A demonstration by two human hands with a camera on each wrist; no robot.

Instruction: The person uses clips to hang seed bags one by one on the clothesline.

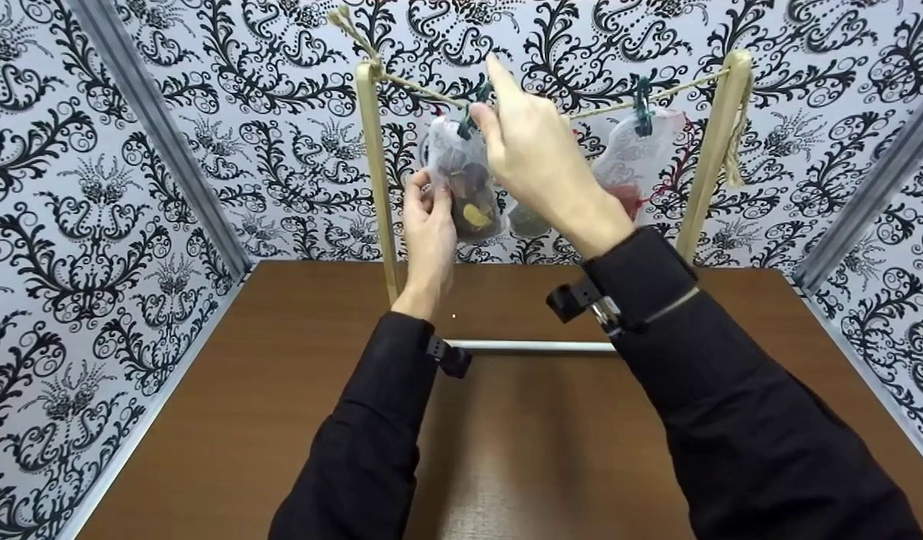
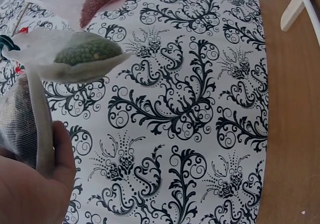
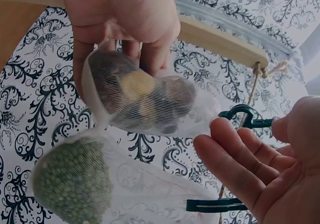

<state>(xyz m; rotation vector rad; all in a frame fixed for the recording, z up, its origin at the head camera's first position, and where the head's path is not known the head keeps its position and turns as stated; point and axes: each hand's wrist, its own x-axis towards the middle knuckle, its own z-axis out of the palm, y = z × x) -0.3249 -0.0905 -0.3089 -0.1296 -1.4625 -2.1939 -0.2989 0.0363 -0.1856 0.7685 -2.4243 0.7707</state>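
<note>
My left hand (image 1: 429,232) grips the lower part of a white mesh bag (image 1: 461,176) filled with dark pieces and a yellow one. Above it, my right hand (image 1: 540,154) pinches a dark green clip (image 3: 245,115) between thumb and fingers, at the bag's top by the rope (image 1: 416,88). Beside this bag hangs a second mesh bag with green grains (image 3: 70,179), under another green clip (image 3: 215,205). Further right, a third mesh bag (image 1: 632,154) with reddish contents hangs from its own clip (image 1: 642,109).
Two wooden posts (image 1: 377,165) carry the sagging rope, with a white bar (image 1: 533,346) low between them. They stand on a brown table (image 1: 296,390). Patterned walls (image 1: 94,225) with grey corner strips enclose the back and sides.
</note>
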